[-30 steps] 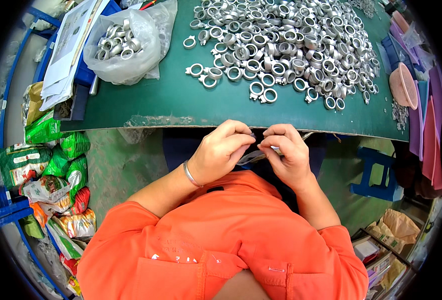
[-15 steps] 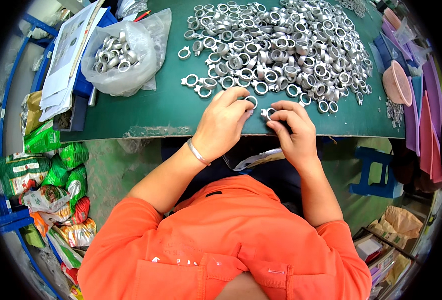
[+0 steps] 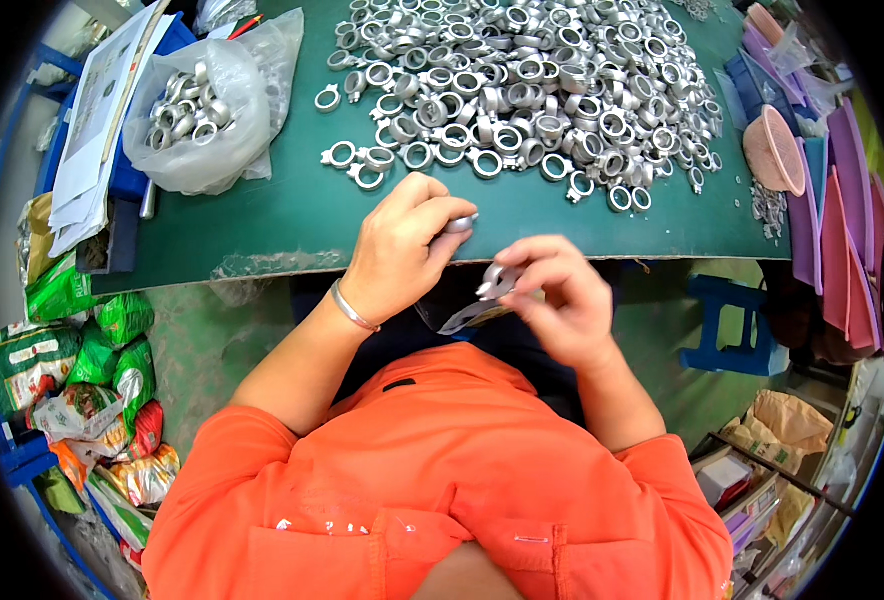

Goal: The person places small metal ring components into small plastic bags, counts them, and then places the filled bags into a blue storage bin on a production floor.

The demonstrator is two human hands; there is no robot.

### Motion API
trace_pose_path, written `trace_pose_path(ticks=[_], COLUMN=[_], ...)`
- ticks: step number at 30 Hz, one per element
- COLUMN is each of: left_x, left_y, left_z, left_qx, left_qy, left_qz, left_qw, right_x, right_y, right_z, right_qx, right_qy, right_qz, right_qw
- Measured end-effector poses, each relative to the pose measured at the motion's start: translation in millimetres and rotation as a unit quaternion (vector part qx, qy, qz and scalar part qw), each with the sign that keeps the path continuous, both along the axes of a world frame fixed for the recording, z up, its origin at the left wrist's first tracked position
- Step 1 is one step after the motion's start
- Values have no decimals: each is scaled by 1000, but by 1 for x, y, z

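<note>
My left hand (image 3: 402,240) is closed over the near part of the green table (image 3: 292,215), gripping a silver metal ring (image 3: 459,224) between thumb and fingers. Just past the table's front edge, my right hand (image 3: 565,300) pinches another metal ring with a small lug (image 3: 499,281), held tilted in the fingertips. The two rings are apart. Beyond both hands spreads a large heap of similar lugged rings (image 3: 532,98), with a few loose ones along its left side.
A clear plastic bag (image 3: 197,172) with several rings stands at the left, beside papers (image 3: 112,120) and a blue bin. At the right are a pink basket (image 3: 774,150), small metal parts (image 3: 768,210) and purple trays (image 3: 807,200). A blue stool (image 3: 727,325) stands below.
Both hands, each with a ring, have drawn back toward my body. The right hand has left the tabletop and tilted its ring. The whole view has shifted slightly.
</note>
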State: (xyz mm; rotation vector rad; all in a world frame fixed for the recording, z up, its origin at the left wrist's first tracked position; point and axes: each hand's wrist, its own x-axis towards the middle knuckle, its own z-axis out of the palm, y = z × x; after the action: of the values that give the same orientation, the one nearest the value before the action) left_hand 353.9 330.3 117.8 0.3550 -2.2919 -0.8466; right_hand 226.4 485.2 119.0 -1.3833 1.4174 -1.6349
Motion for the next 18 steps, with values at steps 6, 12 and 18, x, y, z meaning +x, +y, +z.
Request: trace_pose_path(ticks=[6,12,18], left_x=[-1,4,14], left_y=[2,-1,-9], left_z=[2,6,1], left_qx=[31,50,245], left_qy=[5,20,83], left_qz=[9,-7,-91], left_qw=[999,999,962], right_x=[-13,-57,-45], right_y=[-6,-13,-12], right_z=[4,4,1], right_qx=[-32,118,49], right_qy=[347,471,425], right_qz=[-66,-302,-279], right_qw=[935,820,860])
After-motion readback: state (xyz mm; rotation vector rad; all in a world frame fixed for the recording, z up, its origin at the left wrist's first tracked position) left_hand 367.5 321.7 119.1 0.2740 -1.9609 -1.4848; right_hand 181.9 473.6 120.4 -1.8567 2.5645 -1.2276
